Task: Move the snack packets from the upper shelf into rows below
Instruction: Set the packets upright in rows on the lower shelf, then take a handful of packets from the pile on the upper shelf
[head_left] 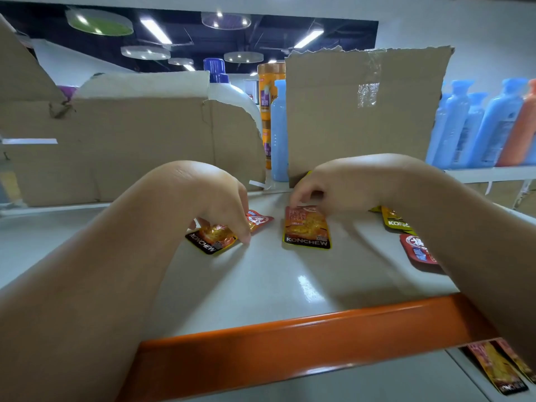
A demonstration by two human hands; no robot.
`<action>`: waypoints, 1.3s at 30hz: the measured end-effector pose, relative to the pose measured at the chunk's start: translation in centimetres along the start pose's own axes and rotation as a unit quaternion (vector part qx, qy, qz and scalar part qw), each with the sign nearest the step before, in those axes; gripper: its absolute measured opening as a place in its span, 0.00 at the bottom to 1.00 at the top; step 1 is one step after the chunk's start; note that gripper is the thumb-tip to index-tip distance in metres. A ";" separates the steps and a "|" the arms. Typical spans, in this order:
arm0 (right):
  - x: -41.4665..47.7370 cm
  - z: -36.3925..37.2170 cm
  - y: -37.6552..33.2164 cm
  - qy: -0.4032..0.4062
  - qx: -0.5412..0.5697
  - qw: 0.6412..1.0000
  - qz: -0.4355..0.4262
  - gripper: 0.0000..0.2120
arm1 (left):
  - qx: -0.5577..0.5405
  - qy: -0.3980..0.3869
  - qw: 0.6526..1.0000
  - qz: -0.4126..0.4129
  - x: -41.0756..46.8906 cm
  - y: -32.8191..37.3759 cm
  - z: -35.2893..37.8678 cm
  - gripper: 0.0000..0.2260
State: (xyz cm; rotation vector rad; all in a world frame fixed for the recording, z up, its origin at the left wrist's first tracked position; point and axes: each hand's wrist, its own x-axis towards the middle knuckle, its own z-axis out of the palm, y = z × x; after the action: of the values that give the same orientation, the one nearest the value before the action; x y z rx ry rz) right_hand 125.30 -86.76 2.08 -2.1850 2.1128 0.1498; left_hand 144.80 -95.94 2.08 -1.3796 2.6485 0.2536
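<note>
Lying on the upper shelf (290,285): two orange packets (306,227), two red packets (417,250), one yellow packet (396,220). Standing behind: at least four blue bottles (278,132), two orange bottles (522,132).

This is a shop. White shelves (290,280), one orange-edged, carry rows of blue bottles (490,126). Strip lights (155,30) hang overhead.

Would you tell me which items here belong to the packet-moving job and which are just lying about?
Job: left hand gripping tilted KONCHEW packet; red packet behind it; right hand touching centre KONCHEW packet; yellow packet; far-right red packet; lower-shelf packets.
Lying about: cardboard boxes; blue bottles; white jug.
</note>
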 end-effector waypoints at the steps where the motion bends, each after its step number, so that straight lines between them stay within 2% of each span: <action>1: 0.2 0.0 0.3 0.001 0.001 1.000 0.007 0.17 | 0.006 0.003 1.000 0.002 0.0 0.0 0.0 0.25; 3: 0.1 0.1 -0.2 -0.008 0.011 0.999 0.033 0.04 | 0.024 0.016 1.000 0.007 -0.2 0.0 -0.1 0.24; 6: 0.9 0.7 -1.0 0.008 -0.031 0.994 0.102 0.22 | 0.047 0.034 0.998 0.016 -0.2 0.2 -0.2 0.25; 8: 1.4 1.3 -2.0 0.026 -0.076 0.989 0.123 0.28 | 0.042 0.047 0.998 0.019 -0.2 0.3 -0.3 0.25; 9: 1.6 1.5 -2.4 0.040 -0.082 0.988 0.122 0.26 | 0.040 0.052 0.998 0.022 -0.3 0.3 -0.3 0.25; 13: 1.5 1.5 -2.2 0.073 -0.025 0.995 0.060 0.08 | 0.057 0.062 0.996 0.034 -0.5 0.6 -0.3 0.24; 17: 0.9 0.6 -0.9 0.046 -0.008 0.998 0.050 0.19 | 0.060 0.065 0.995 0.040 -0.3 0.5 -0.3 0.24; 21: 1.2 0.5 0.2 0.008 0.032 0.999 0.031 0.17 | 0.056 0.082 0.994 0.051 -0.2 0.1 -0.5 0.23; 26: 0.5 0.0 -0.2 -0.033 0.035 0.999 0.023 0.19 | 0.042 0.106 0.992 0.058 -0.1 -0.5 -0.5 0.19; 32: 0.1 0.0 -0.7 0.037 0.022 0.999 0.022 0.16 | -0.020 0.147 0.984 0.099 -0.6 -0.6 -0.7 0.16; 36: -3.7 -1.1 1.9 0.157 0.075 0.984 0.045 0.14 | -0.040 0.222 0.964 0.141 -2.2 0.8 -1.3 0.16; 39: -7.9 -1.4 5.0 0.233 0.116 0.964 0.052 0.13 | -0.051 0.303 0.934 0.181 -3.9 3.5 -1.4 0.17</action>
State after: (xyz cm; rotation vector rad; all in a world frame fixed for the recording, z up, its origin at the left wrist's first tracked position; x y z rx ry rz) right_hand 120.07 -79.32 4.51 -2.1231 2.3209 -0.6347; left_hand 144.01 -91.17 4.54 -1.1135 3.4481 -0.0101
